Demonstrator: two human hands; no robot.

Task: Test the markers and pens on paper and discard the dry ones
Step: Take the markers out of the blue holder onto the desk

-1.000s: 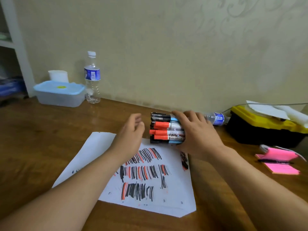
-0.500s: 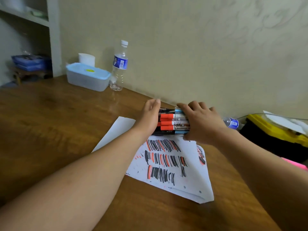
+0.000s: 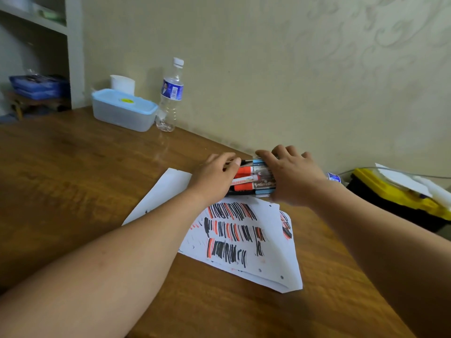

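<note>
Translucent plastic box with pale blue lid [image 3: 122,113] far left, shut, contents unclear. Far right, black bin with yellow lid [image 3: 390,201], white papers on top. Brown wooden table [image 3: 73,172] against beige patterned wall [image 3: 268,69]. At far edge of scribbled white paper sheet [image 3: 273,250], bundle of red and black markers [image 3: 253,179], gripped between left hand [image 3: 213,179] and right hand [image 3: 294,176], fingers curled over each end. Just right of box, clear water bottle [image 3: 170,96], upright.

the table [image 3: 73,179] is brown wood with visible grain and a soft sheen. the paper [image 3: 273,240] is white and matt. the markers [image 3: 256,178] have smooth, glossy plastic barrels. the bottle [image 3: 170,98] is clear plastic, the container [image 3: 122,115] frosted plastic. the wall [image 3: 292,81] looks matt, embossed with swirls.
</note>
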